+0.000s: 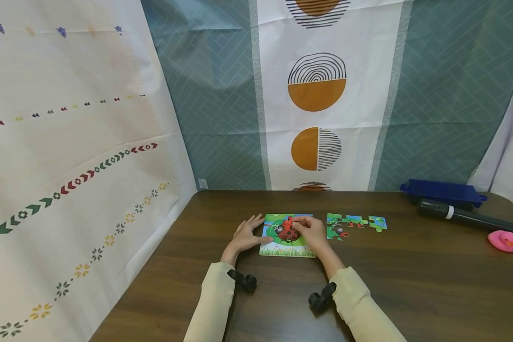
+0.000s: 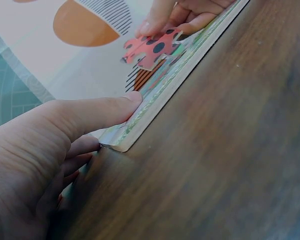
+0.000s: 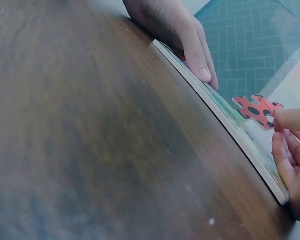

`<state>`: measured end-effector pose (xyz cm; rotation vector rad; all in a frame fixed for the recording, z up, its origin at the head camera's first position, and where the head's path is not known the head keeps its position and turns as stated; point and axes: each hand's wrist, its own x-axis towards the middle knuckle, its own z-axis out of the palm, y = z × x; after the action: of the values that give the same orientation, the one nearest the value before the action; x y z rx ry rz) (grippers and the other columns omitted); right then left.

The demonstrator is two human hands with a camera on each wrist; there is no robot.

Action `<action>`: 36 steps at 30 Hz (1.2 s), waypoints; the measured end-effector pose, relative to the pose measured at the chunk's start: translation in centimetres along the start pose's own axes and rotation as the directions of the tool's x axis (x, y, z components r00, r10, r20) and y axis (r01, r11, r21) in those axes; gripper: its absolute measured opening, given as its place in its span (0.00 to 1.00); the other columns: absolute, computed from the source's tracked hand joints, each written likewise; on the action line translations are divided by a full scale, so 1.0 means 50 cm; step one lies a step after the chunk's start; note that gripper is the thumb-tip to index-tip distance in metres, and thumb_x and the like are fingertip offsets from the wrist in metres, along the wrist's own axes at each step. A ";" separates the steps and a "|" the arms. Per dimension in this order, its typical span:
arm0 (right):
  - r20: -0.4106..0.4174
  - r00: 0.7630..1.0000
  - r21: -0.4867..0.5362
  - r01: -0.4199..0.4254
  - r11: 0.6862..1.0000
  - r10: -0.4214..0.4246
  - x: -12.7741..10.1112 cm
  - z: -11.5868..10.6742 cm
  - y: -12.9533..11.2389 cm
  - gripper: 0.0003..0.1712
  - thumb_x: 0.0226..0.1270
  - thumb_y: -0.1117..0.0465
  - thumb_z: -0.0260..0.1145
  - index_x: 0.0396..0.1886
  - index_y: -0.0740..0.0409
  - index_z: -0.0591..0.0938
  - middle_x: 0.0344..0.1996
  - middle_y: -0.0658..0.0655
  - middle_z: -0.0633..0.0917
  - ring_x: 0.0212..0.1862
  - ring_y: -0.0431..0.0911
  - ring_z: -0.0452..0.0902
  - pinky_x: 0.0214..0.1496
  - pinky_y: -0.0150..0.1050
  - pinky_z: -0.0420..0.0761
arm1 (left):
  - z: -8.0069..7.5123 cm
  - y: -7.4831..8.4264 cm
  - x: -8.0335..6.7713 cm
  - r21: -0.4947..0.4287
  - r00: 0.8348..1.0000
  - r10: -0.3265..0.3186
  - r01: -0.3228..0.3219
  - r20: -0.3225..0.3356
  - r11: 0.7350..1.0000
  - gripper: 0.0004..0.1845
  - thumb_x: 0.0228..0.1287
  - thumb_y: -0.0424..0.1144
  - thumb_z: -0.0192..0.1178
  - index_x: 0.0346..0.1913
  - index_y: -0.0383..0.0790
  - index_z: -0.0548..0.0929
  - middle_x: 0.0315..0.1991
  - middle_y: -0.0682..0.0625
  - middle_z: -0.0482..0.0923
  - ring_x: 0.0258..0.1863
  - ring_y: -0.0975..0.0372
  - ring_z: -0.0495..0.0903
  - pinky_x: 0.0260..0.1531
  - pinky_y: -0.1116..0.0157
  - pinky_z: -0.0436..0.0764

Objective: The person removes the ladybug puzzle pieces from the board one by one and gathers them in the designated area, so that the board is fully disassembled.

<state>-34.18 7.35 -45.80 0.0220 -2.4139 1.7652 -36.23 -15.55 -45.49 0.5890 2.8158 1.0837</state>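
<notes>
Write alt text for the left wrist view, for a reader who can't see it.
The right hand pinches a red, black-spotted puzzle piece above a puzzle board. The left hand rests its thumb on the board near one corner. The board lies on a brown table, with patterned cloth behind.

Table free between forearms; loose puzzle pieces obstruct right of board; black rod, pink duck farther right.
</notes>
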 end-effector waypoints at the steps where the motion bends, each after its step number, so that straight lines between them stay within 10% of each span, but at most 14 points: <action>1: -0.005 1.000 0.013 -0.006 1.000 0.006 0.001 0.000 -0.001 0.14 0.68 0.58 0.65 0.49 0.59 0.85 0.44 0.60 0.86 0.46 0.49 0.80 0.44 0.37 0.80 | 0.000 0.000 0.000 0.000 1.000 0.000 0.000 0.000 1.000 0.43 0.57 0.51 0.69 0.73 0.40 0.64 0.78 0.45 0.53 0.79 0.47 0.47 0.78 0.44 0.44; 8: -0.006 1.000 0.112 0.001 0.994 0.000 0.001 -0.006 -0.011 0.13 0.68 0.60 0.66 0.48 0.60 0.85 0.39 0.58 0.86 0.36 0.40 0.77 0.37 0.31 0.78 | -0.001 0.000 0.000 -0.004 1.000 0.006 -0.006 -0.003 1.000 0.44 0.57 0.52 0.69 0.73 0.40 0.65 0.78 0.45 0.54 0.79 0.47 0.48 0.77 0.44 0.45; 18: -0.002 1.000 0.173 0.025 0.985 -0.025 0.008 -0.033 -0.020 0.16 0.68 0.59 0.65 0.51 0.63 0.84 0.43 0.60 0.86 0.38 0.39 0.83 0.50 0.44 0.86 | -0.002 0.000 -0.004 -0.013 1.000 0.020 -0.019 0.002 1.000 0.44 0.57 0.52 0.69 0.73 0.39 0.65 0.78 0.43 0.54 0.78 0.46 0.48 0.77 0.43 0.44; 36: -0.039 0.998 -0.034 0.039 0.999 -0.040 -0.001 -0.202 -0.004 0.26 0.68 0.47 0.64 0.57 0.59 0.82 0.50 0.61 0.86 0.40 0.37 0.83 0.44 0.36 0.85 | 0.004 -0.006 -0.003 -0.044 1.000 0.014 -0.014 -0.017 0.999 0.44 0.56 0.52 0.70 0.73 0.39 0.65 0.77 0.45 0.55 0.79 0.47 0.48 0.77 0.44 0.44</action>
<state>-32.98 16.87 -42.63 0.0310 -2.3982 1.6919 -36.14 -15.68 -45.84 0.5993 2.7973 1.1558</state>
